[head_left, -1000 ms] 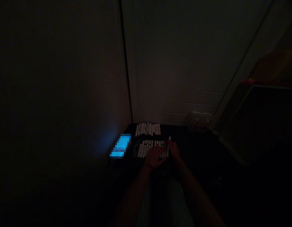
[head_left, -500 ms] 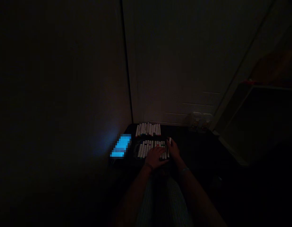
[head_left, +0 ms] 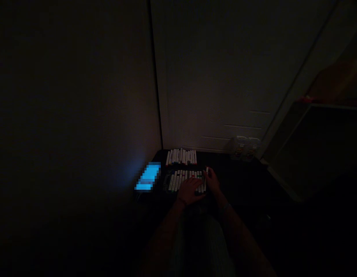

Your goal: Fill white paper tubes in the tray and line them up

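The room is very dark. Two rows of white markers lie on a dark surface: a far row (head_left: 181, 157) and a near row (head_left: 177, 181). My left hand (head_left: 190, 191) lies on the right part of the near row with its fingers stretched forward. At the right end of that row my right hand (head_left: 213, 183) is closed around a single white marker (head_left: 206, 170), whose tip sticks out beyond the fingers. Both forearms reach in from the bottom of the view.
A glowing blue screen (head_left: 148, 177) lies left of the markers, near the wall. Two small pale containers (head_left: 244, 147) stand by the door (head_left: 213, 77) behind. A large dark box (head_left: 314, 146) fills the right side.
The hands stay almost in place. The marker in my right hand has shifted slightly in against the end of the near row.
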Tool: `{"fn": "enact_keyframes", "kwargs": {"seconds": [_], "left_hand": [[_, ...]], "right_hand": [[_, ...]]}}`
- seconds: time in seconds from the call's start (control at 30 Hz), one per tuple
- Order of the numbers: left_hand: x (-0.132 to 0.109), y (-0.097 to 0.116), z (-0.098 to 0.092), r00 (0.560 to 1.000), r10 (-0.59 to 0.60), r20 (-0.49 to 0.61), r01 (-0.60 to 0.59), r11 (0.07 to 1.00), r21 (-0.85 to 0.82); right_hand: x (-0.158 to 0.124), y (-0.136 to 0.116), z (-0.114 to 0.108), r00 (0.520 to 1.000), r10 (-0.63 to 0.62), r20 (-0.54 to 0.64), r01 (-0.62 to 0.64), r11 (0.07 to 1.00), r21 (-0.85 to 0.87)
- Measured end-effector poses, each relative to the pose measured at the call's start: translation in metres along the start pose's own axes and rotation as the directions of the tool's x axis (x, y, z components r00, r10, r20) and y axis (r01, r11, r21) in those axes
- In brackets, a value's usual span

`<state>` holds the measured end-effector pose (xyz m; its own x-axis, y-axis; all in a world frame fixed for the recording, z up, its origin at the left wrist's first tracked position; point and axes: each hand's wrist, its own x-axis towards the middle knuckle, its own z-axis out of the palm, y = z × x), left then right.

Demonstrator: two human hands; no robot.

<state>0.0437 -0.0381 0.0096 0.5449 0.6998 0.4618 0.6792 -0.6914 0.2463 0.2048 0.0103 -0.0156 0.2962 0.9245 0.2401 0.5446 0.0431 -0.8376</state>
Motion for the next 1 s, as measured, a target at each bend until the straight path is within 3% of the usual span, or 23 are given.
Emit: {"fn": "enact_keyframes", "kwargs": {"seconds": [0.57,1.0], "left_hand": [[0.000,0.000,0.000,1.000,0.010,-0.008,-0.010,1.000,0.009],[0.001,0.002,-0.003,1.000,0.005,-0.007,-0.004,1.000,0.009]], "right_hand": [[-0.006,-0.009,-0.007,0.999,-0.023,0.048,0.019,0.996,0.087],[-0.006,-0.012,-0.007,0.999,0.031,0.043,-0.027,0.996,-0.087]]}}
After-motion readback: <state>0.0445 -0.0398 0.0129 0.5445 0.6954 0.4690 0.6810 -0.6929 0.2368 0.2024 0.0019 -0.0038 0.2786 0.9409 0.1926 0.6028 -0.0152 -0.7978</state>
